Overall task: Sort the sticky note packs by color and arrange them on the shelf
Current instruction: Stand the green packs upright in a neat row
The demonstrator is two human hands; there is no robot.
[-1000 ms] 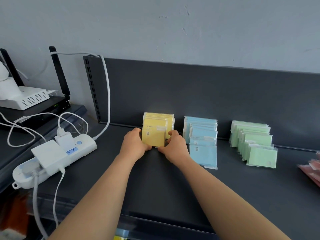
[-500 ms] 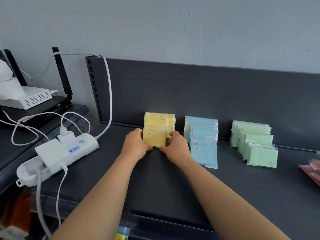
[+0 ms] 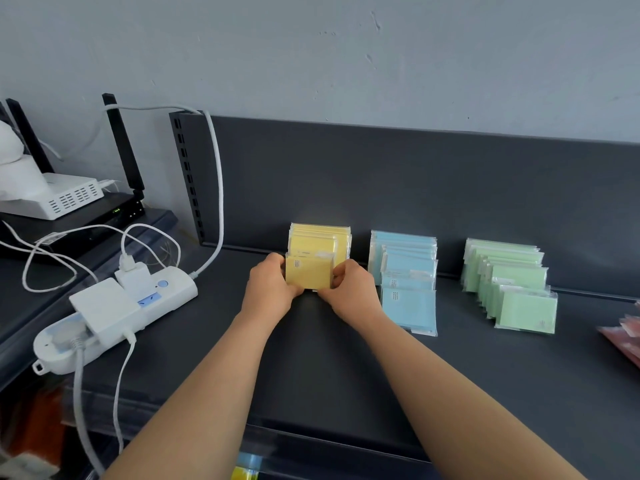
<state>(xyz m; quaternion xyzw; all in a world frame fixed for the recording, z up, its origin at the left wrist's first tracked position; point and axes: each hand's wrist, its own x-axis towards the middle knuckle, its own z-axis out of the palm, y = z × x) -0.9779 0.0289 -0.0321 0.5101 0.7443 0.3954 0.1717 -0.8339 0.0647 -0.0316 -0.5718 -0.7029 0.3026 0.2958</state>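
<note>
Both hands, left hand [image 3: 268, 289] and right hand [image 3: 349, 289], pinch the front yellow pack [image 3: 309, 274], squaring the yellow row on the shelf [image 3: 329, 368]; next probably the pink packs [image 3: 623, 337].

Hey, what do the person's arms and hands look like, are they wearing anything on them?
Nothing worn shows. The left arm and right arm are bare down to the picture's edge, with no sleeves. The left hand and right hand have no gloves; no watch, bracelet or ring is visible.
</note>
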